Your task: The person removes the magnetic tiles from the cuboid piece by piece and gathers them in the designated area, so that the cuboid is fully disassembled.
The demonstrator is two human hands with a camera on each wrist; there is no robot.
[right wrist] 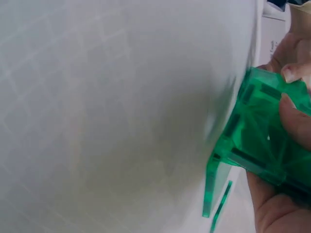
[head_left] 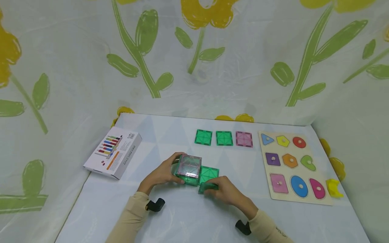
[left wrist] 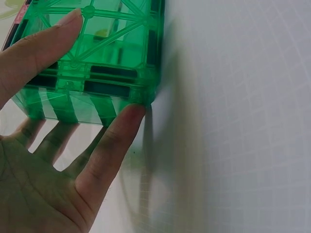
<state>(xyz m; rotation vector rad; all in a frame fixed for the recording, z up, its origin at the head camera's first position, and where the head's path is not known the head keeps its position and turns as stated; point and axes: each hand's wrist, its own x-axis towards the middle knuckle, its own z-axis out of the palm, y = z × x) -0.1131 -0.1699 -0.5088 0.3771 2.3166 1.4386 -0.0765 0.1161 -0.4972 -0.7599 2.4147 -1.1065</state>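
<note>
A cube of see-through green magnetic tiles [head_left: 187,181], topped with a pink magnetic tile [head_left: 190,164], stands on the table. My left hand [head_left: 162,174] holds it from the left; in the left wrist view the thumb [left wrist: 39,53] lies across one green face and the other fingers reach along the adjoining side. Flat against the cube's right side lies a green tile [head_left: 209,172]. At that tile's front edge, my right hand [head_left: 228,191] pinches another green tile [head_left: 202,189], tilted upright. The right wrist view shows this pinched tile [right wrist: 260,131] close up, under the thumb.
Two green tiles [head_left: 203,137] and a pink tile [head_left: 244,139] lie in a row at the back. To the right is a wooden shape puzzle board [head_left: 264,162], with a yellow piece [head_left: 334,188] beside it. A white box [head_left: 112,152] lies at the left.
</note>
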